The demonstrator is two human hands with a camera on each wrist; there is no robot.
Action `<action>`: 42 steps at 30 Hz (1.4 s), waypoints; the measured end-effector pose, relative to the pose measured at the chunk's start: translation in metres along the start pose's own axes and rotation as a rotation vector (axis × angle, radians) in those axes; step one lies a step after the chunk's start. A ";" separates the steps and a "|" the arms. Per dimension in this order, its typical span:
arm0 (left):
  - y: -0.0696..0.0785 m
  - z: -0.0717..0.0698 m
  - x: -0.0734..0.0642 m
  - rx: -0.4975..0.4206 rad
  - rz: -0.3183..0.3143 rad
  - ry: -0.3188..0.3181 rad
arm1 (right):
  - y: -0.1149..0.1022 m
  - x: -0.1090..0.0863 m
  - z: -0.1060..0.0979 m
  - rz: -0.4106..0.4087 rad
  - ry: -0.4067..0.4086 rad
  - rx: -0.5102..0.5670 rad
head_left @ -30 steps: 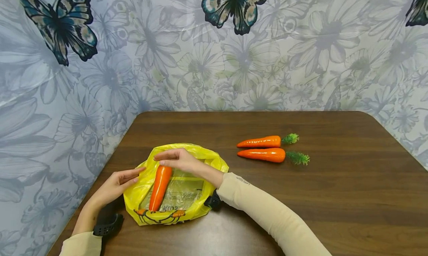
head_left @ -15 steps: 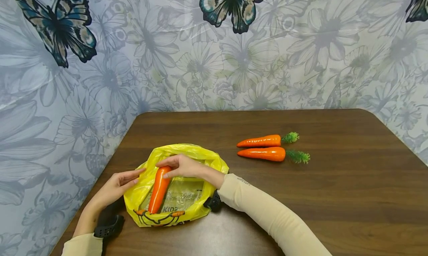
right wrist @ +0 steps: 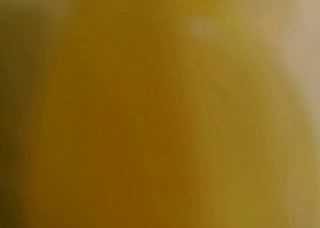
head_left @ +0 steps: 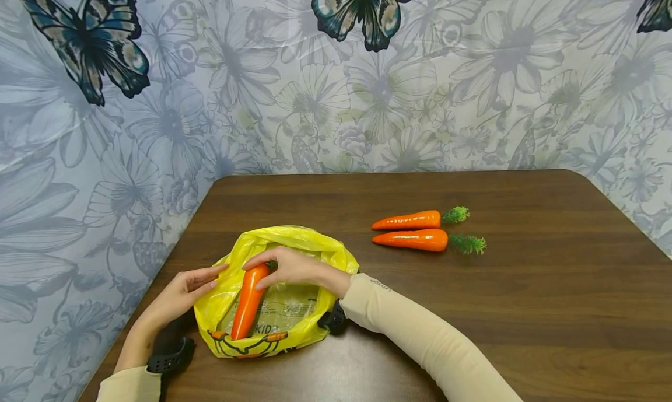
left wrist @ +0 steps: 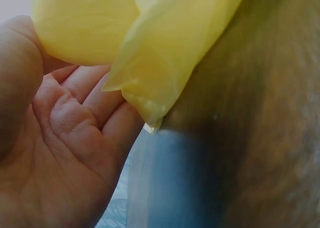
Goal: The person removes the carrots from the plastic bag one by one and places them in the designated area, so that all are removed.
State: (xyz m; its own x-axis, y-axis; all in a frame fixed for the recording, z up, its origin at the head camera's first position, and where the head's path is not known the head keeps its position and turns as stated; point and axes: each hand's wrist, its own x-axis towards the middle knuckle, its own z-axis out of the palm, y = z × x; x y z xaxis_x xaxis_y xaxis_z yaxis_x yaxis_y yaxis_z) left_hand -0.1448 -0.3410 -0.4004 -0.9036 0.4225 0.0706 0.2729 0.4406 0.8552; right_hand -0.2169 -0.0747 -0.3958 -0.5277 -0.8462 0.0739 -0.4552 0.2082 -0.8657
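Note:
An open yellow plastic bag (head_left: 336, 251) with printed lettering lies at the left of the table. Inside its mouth a glossy orange carrot (head_left: 248, 306) slants, narrow end toward the near rim. My right hand (head_left: 294, 268) reaches over the bag's right side and grips the carrot's thick end between thumb and fingers; a bit of green top shows beneath the hand. At the bag's left rim my left hand (head_left: 184, 290) holds the yellow plastic (left wrist: 155, 63) between thumb and fingers, palm visible in the left wrist view. Blurred yellow fills the right wrist view.
Two more carrots, a far carrot (head_left: 406, 220) and a nearer carrot (head_left: 412, 240), lie side by side right of the bag, green tops pointing right. The brown wooden table (head_left: 525, 308) ends at a flowered wall (head_left: 420, 116) with butterfly decorations.
My right hand's thumb has come down onto the carrot and the fingers have closed around its thick end. The carrot has shifted slightly toward the near rim. My left hand stays at the bag's rim.

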 end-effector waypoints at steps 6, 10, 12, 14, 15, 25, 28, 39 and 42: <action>0.000 0.000 0.001 -0.003 -0.008 -0.004 | -0.001 0.002 0.003 -0.042 -0.018 -0.052; 0.000 0.000 0.001 -0.001 -0.012 -0.004 | 0.000 0.003 0.004 -0.066 -0.029 -0.065; 0.000 0.000 0.001 -0.002 -0.014 -0.005 | 0.000 0.004 0.003 -0.074 -0.033 -0.085; 0.000 0.000 0.002 -0.003 -0.014 -0.008 | 0.000 0.003 0.003 -0.083 -0.043 -0.109; 0.000 0.000 0.002 0.001 -0.013 -0.009 | -0.001 0.004 0.003 -0.086 -0.050 -0.119; -0.001 -0.001 0.002 -0.006 0.007 -0.015 | 0.002 0.003 0.002 -0.081 -0.078 -0.140; -0.002 0.000 0.002 -0.023 0.015 -0.018 | 0.004 0.003 0.001 -0.084 -0.076 -0.128; -0.002 0.000 0.001 -0.021 0.026 -0.020 | 0.006 0.001 0.000 -0.114 -0.068 -0.111; -0.001 0.000 0.001 -0.022 0.026 -0.018 | 0.005 0.000 0.000 -0.137 -0.071 -0.125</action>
State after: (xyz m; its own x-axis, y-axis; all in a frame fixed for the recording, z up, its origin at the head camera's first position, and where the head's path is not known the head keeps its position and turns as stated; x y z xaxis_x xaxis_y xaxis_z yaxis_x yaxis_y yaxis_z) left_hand -0.1465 -0.3413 -0.4014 -0.8901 0.4480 0.0839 0.2888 0.4117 0.8643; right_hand -0.2196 -0.0739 -0.4003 -0.4051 -0.9023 0.1478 -0.6069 0.1445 -0.7815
